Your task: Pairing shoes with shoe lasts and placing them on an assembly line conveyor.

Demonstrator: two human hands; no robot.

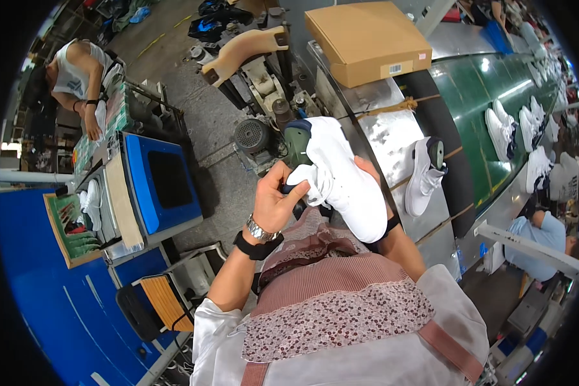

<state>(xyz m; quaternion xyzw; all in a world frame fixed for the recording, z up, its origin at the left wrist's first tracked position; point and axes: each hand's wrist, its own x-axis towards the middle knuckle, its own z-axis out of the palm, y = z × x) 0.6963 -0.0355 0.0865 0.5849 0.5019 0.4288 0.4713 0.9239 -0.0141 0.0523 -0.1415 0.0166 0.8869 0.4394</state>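
A white sneaker (357, 199) is held in front of my apron, toe toward me. A green shoe last (296, 147) shows at its far, dark-lined end. My right hand (368, 170) is wrapped round the shoe's right side, with most of its fingers hidden behind it. My left hand (275, 201) is closed in a pinch at the shoe's left edge, beside the white laces (318, 183). A small dark piece shows between its thumb and fingers; I cannot make out whether it belongs to the shoe.
Another white sneaker (424, 177) lies on the metal ledge to the right, beside a green conveyor (460, 96) carrying more shoes. A cardboard box (370, 42) sits at the far end. Ahead stands a machine with a motor (252, 135). A person (77, 74) works at far left.
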